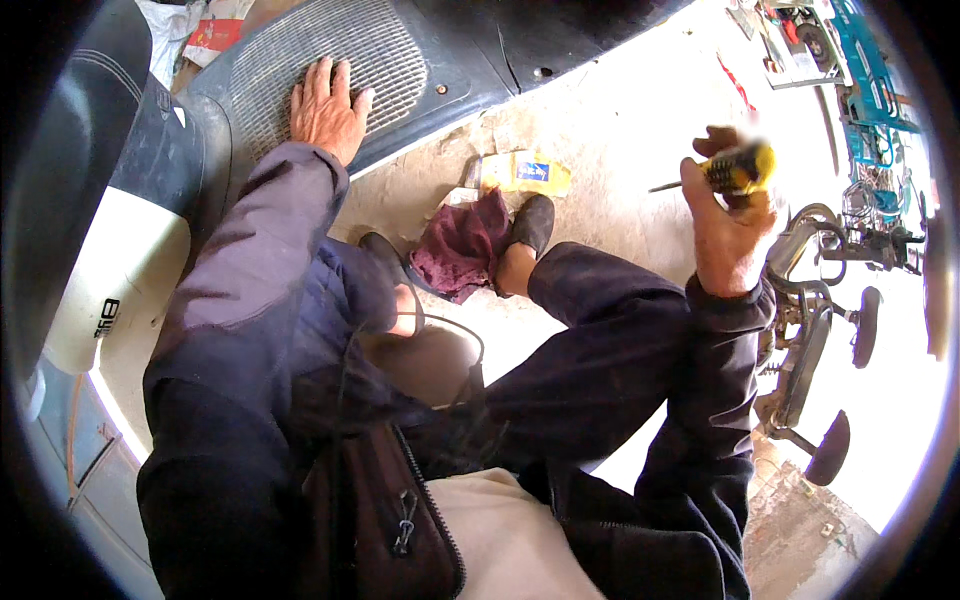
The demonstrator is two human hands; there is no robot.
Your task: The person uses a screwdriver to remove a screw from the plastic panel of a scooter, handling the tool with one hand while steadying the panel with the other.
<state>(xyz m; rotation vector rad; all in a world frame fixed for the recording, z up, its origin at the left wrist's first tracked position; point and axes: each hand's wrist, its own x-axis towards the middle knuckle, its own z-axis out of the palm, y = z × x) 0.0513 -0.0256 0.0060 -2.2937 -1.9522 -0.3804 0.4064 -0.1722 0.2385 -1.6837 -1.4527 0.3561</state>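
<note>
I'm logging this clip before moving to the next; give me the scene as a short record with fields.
Left hand: the left hand lies palm down on the ribbed panel, fingers slightly spread
Right hand: the right hand grips the screwdriver
Tool: yellow and black handle, thin shaft pointing toward the picture's left
Floor: dark red cloth between the shoes; yellow packet just beyond it
Right side: two dark pedals

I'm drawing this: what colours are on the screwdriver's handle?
The handle is yellow and black, shown in the head view.
</note>
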